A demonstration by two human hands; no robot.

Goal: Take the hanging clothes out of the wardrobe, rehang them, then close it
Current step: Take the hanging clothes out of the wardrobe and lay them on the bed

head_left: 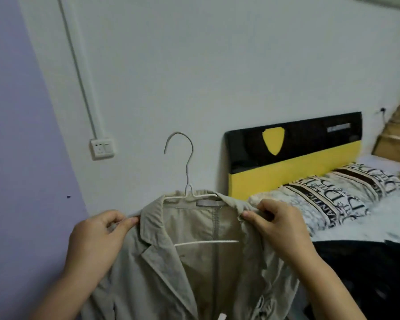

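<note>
**Jacket held up on its hanger, both shoulders pinched**

Fingers (121, 221) of my left hand (95, 241) are curled in a narrow pinch on the left shoulder of the beige jacket (194, 262), thumb tip meeting fingertip right at the edge of the lapel. My right hand (280, 229) does the same on the other side: its thumb and fingers grip a bunched fold of cloth at the right shoulder, just beside the collar. Between my two hands the jacket hangs open-fronted, facing me, its lower part running out of the bottom of the view.

I see the jacket sitting on a white wire hanger (185, 172). The hook stands upright above the collar, free in the air, caught on nothing. The hanger's arms pass under the collar, and its lower bar shows across the lining inside the open front. A pale grey label sits at the back of the neck.

Behind the jacket is a white wall (194, 65) with a power socket (102, 148) to the left and a cable duct running up from it. To the far left a lilac surface (14, 135) fills the edge of the view; I cannot tell whether it is a door or a panel. To my right is a bed with a black and yellow headboard (293, 153), a lettered pillow (333, 197) against it, and a dark cloth (367, 273) lying on the near part of the bed.
</note>
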